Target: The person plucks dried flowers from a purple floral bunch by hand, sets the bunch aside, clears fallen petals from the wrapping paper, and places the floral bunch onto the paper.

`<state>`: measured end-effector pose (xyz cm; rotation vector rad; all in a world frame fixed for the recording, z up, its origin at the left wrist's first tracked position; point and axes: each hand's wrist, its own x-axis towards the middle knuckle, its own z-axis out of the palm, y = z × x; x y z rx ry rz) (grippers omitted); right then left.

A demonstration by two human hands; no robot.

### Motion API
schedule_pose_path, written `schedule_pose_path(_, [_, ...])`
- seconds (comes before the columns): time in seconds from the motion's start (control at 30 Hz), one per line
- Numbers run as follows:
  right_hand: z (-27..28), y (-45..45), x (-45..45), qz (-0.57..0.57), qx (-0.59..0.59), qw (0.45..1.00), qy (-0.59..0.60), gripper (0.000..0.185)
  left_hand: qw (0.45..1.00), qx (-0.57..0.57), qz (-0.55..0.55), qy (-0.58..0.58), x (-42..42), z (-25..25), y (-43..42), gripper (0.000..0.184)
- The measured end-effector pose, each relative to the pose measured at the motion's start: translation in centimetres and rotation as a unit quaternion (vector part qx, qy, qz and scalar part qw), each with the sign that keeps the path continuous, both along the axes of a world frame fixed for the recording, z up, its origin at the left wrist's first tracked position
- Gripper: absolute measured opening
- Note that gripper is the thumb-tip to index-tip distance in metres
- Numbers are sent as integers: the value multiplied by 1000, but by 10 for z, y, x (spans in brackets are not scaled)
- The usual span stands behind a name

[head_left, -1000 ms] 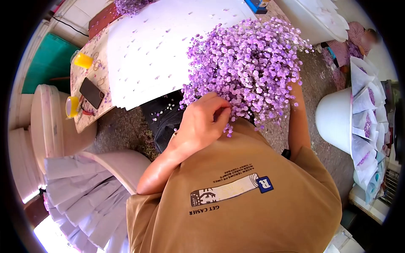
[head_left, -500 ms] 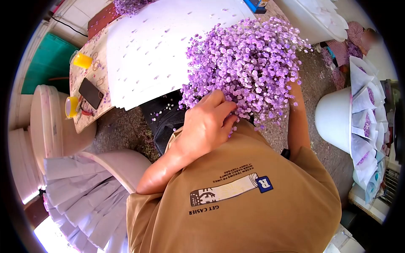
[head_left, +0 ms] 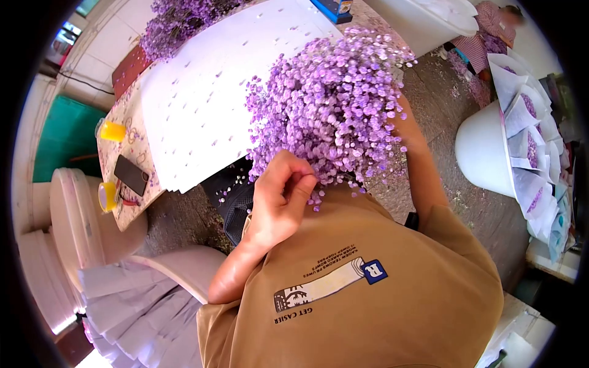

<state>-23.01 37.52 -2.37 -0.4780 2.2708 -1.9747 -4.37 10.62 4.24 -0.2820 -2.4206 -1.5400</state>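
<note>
A large bunch of small purple flowers [head_left: 331,110] fills the space in front of my chest, over the near right corner of the white sheets [head_left: 202,92]. At its lower left edge my left hand [head_left: 283,193] is closed in a pinch, thumb against fingers, touching or close to the lowest blossoms. What lies between the fingertips is too small to make out. My right forearm [head_left: 420,159] reaches up behind the bunch on the right, and the blossoms hide that hand.
A phone [head_left: 131,175] and yellow-filled cups [head_left: 113,130] are on the table's left side. More purple flowers [head_left: 178,27] lie at the back. Tubs of paper-wrapped bundles stand lower left and right [head_left: 485,150]. Another person [head_left: 491,27] is far right.
The view has turned and shifted, showing more of the flowers at the back. My left hand has drawn its fingers into a tighter pinch, slightly down from the blossoms. The bunch remains raised.
</note>
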Motion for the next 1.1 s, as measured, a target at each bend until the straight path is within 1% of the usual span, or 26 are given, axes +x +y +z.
schedule_pose_path(0.03, [3, -3, -2, 12, -3, 1000, 4, 83, 973, 208, -41, -89, 0, -2, -1, 13])
schedule_pose_path(0.07, [3, -1, -3, 42, 13, 999, 8, 81, 894, 404, -81, -175, -3, 5, 1, 16])
schedule_pose_path(0.1, [2, 0, -2, 38, 16, 999, 25, 80, 838, 489, -122, -211, -5, 13, 1, 22])
schedule_pose_path(0.13, [1, 2, 1, 32, 20, 998, 42, 80, 838, 486, -127, -213, -7, 22, 5, 22])
schedule_pose_path(0.2, [2, -1, -2, 29, 28, 999, 27, 80, 820, 470, -201, -258, -13, 35, 18, 16])
schedule_pose_path(0.23, [2, -3, -2, 33, 36, 999, 13, 81, 807, 437, -242, -314, -17, 37, 22, 17])
schedule_pose_path(0.27, [7, -6, 1, 29, 36, 999, 12, 81, 794, 385, -261, -390, -22, 37, 28, 15])
schedule_pose_path(0.3, [15, -9, 5, 24, 57, 998, 29, 81, 881, 282, -250, -285, -22, 33, 40, 13])
schedule_pose_path(0.33, [20, -12, 5, 20, 76, 996, 46, 82, 943, 169, -232, -170, -24, 29, 51, 11])
schedule_pose_path(0.37, [17, -13, 3, 31, 40, 998, 30, 80, 943, 167, -234, -169, -28, 26, 56, 11])
schedule_pose_path(0.4, [15, -12, 3, 28, 38, 998, 30, 80, 984, 70, -152, -63, -34, 22, 59, 10])
schedule_pose_path(0.43, [14, -11, 4, 28, 34, 999, 30, 80, 996, -29, -66, 44, -39, 20, 61, 10])
schedule_pose_path(0.47, [14, -12, 4, 28, 29, 999, 32, 80, 996, -30, -67, 43, -43, 20, 61, 10])
schedule_pose_path(0.53, [16, -15, 5, 29, 24, 999, 13, 80, 985, -140, -4, 99, -49, 20, 61, 12])
schedule_pose_path(0.6, [10, -17, 1, 25, 53, 997, 48, 81, 981, -157, 7, 117, -52, 19, 65, 15])
schedule_pose_path(0.67, [11, -18, 1, 25, 63, 996, 53, 82, 965, -216, 31, 143, -56, 20, 68, 15])
schedule_pose_path(0.73, [15, -18, 4, 36, 23, 999, 32, 83, 964, -217, 35, 149, -62, 16, 69, 14])
schedule_pose_path(0.8, [5, -15, 1, 23, 24, 999, 41, 85, 963, -217, 42, 155, -66, 11, 68, 14])
schedule_pose_path(0.87, [0, -13, -2, 21, 39, 997, 61, 86, 974, -163, 27, 152, -67, 7, 64, 9])
schedule_pose_path(0.9, [-1, -13, -3, 21, 37, 997, 59, 86, 975, -165, 25, 150, -64, 7, 62, 9])
schedule_pose_path(0.93, [-2, -12, -3, 25, 19, 998, 58, 86, 995, -58, 5, 85, -59, 8, 60, 5])
schedule_pose_path(0.97, [0, -12, -1, 29, 2, 998, 56, 85, 999, 49, -14, 18, -52, 11, 58, 9])
schedule_pose_path(1.0, [4, -13, 1, 28, 0, 998, 54, 85, 999, 48, -15, 15, -45, 15, 51, 9])
schedule_pose_path(1.03, [9, -14, 2, 22, 28, 997, 62, 85, 978, 171, -63, -103, -38, 22, 40, 18])
schedule_pose_path(1.07, [10, -14, 3, 16, 57, 996, 70, 85, 926, 288, -108, -219, -32, 29, 34, 28])
schedule_pose_path(1.1, [7, -13, 0, 19, 66, 995, 68, 84, 904, 324, -122, -249, -26, 37, 33, 39])
